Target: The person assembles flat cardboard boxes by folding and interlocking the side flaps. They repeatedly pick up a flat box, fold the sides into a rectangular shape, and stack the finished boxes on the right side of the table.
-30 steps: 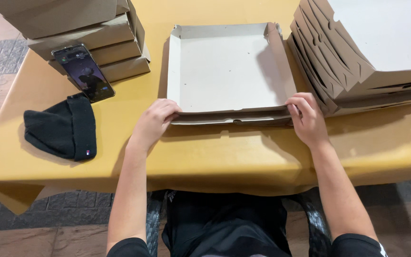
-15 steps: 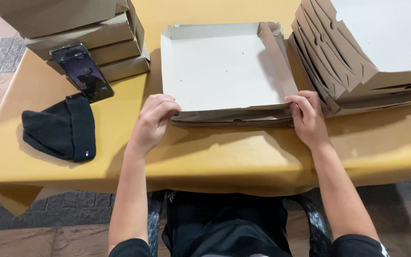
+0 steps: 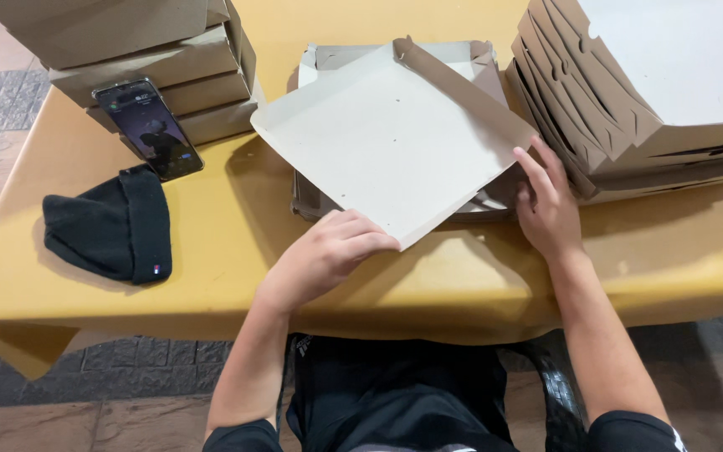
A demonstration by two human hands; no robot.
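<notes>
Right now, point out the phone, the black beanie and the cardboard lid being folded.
phone (image 3: 149,127), head view, middle of its dark screen.
black beanie (image 3: 110,224), head view, centre of the knit fabric.
cardboard lid (image 3: 391,138), head view, middle of the pale inner panel.

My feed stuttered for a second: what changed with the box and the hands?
The left hand lifted the box lid by its front corner and swung it askew over the tray. The right hand slid to the lid's right edge. Hat, phone and box stacks unchanged.

Box stacks (image 3: 152,59) and (image 3: 654,92) wall both sides, phone (image 3: 148,125) and beanie (image 3: 110,226) left, bare tabletop (image 3: 462,276) in front
</notes>
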